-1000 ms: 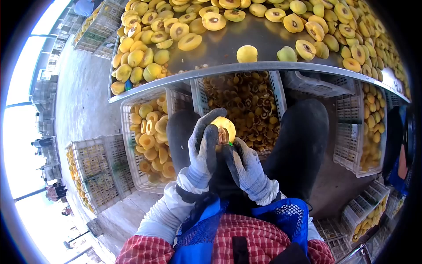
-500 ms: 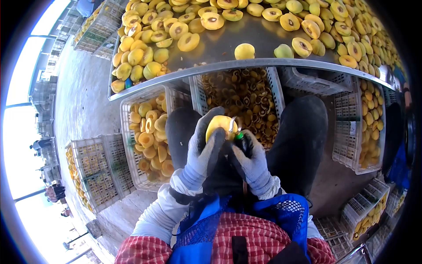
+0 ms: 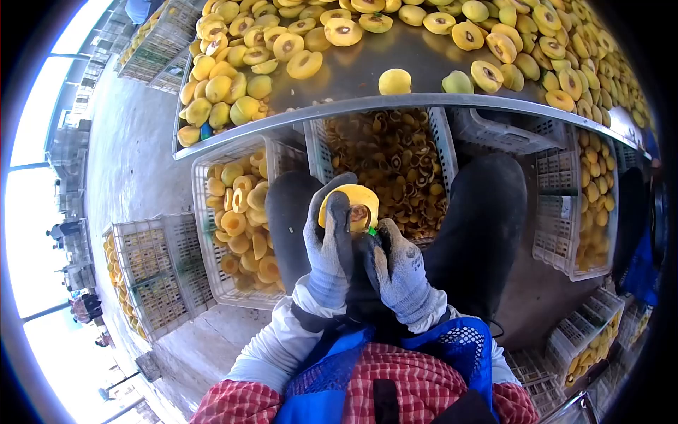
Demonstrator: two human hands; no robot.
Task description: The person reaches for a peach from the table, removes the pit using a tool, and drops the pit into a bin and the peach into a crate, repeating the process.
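Left hand (image 3: pixel 328 247) grip closed around a halved yellow fruit (image 3: pixel 351 205), gloved fingers wrapped up its left side and over the top, cut face with the brown pit turned toward the camera. Right hand (image 3: pixel 397 272) grip closed on a small tool with a green bit (image 3: pixel 372 231), its tip at the lower right edge of the fruit, touching or just beside the pit; blade too small to make out. Fruit sits above and between both hands, held over the lap between the dark knees. Both wrists bent upward, forearms in white sleeves coming in close to the body, hands touching each other. Below the fruit, a white crate of pits and scraps (image 3: pixel 395 162); left of it a crate of fruit halves (image 3: pixel 236 212). Above, metal desk (image 3: pixel 353 106) piled with halved fruit
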